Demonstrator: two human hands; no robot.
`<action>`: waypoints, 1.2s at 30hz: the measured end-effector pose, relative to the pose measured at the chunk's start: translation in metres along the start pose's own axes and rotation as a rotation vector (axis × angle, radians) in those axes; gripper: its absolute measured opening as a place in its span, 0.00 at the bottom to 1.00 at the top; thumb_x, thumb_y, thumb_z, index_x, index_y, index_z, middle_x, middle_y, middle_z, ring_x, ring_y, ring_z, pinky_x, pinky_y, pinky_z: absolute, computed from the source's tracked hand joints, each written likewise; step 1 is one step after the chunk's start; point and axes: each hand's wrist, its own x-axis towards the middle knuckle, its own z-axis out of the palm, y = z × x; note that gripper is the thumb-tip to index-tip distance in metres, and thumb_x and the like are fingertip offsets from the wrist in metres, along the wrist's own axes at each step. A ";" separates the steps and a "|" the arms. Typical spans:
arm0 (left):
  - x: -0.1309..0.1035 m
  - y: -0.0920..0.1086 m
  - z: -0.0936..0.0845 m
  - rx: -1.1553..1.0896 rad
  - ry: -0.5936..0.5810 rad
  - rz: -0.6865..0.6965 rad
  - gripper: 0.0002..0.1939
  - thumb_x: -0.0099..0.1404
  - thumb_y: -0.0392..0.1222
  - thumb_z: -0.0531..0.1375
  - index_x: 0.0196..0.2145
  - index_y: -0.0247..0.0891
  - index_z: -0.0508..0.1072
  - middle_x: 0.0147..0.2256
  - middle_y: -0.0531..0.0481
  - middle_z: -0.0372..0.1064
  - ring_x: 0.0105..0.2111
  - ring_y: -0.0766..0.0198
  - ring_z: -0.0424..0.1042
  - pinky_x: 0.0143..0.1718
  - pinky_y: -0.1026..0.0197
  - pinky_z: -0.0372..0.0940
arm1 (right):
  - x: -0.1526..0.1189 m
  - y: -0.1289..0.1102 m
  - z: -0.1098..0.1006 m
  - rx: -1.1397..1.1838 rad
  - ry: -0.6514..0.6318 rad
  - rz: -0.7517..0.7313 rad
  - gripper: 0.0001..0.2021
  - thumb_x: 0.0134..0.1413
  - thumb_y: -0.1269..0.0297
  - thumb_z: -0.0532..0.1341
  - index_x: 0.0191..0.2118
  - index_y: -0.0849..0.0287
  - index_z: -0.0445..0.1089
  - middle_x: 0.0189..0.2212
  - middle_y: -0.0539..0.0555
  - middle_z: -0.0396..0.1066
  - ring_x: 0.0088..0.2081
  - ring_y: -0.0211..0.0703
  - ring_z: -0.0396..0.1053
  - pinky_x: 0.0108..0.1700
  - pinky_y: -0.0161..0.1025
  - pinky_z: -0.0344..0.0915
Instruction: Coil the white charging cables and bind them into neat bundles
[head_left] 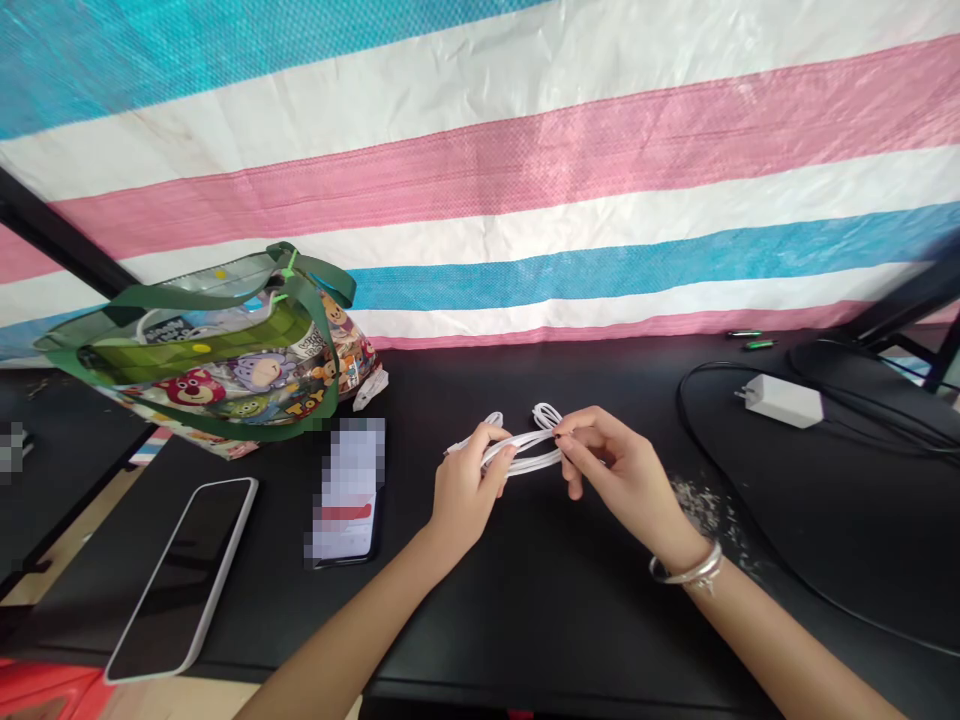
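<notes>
A white cable point(534, 460), gathered in several loops, stretches between my two hands just above the black table. My left hand point(463, 488) is closed round the left end of the bundle, thumb on top; a short cable end with a plug pokes out on its left. With thumb and fingers, my right hand point(611, 478) pinches the right end of the loops. A smaller white loop sticks up behind my right fingertips. Part of the cable is hidden by the fingers of both hands. A metal bracelet point(697, 572) circles my right wrist.
On the table point(525, 620), a phone with a lit screen point(349, 490) and a dark-screened phone in a white case point(184, 580) lie left. A cartoon-print bag point(247, 370) stands behind them. At right are a white charger point(784, 400), black cables point(720, 470) and small scraps point(705, 508).
</notes>
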 end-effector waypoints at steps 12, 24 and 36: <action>-0.006 -0.003 0.005 0.508 -0.051 0.311 0.15 0.69 0.47 0.49 0.40 0.43 0.74 0.20 0.53 0.72 0.20 0.62 0.70 0.22 0.65 0.50 | -0.006 0.005 0.008 -0.155 0.010 0.040 0.08 0.53 0.58 0.58 0.31 0.56 0.68 0.10 0.42 0.60 0.11 0.35 0.61 0.17 0.32 0.58; -0.005 -0.007 0.006 0.459 0.066 0.435 0.19 0.70 0.53 0.47 0.35 0.41 0.73 0.25 0.52 0.75 0.25 0.65 0.73 0.25 0.67 0.57 | -0.007 0.007 0.010 -0.245 -0.032 0.053 0.10 0.54 0.57 0.56 0.30 0.55 0.69 0.10 0.42 0.60 0.11 0.36 0.63 0.18 0.33 0.58; -0.004 -0.008 0.002 0.510 0.121 0.516 0.20 0.71 0.51 0.45 0.39 0.41 0.75 0.26 0.51 0.76 0.25 0.65 0.74 0.27 0.67 0.60 | -0.007 0.005 0.011 -0.150 -0.040 0.058 0.11 0.55 0.55 0.55 0.32 0.56 0.67 0.09 0.40 0.55 0.10 0.34 0.58 0.18 0.33 0.56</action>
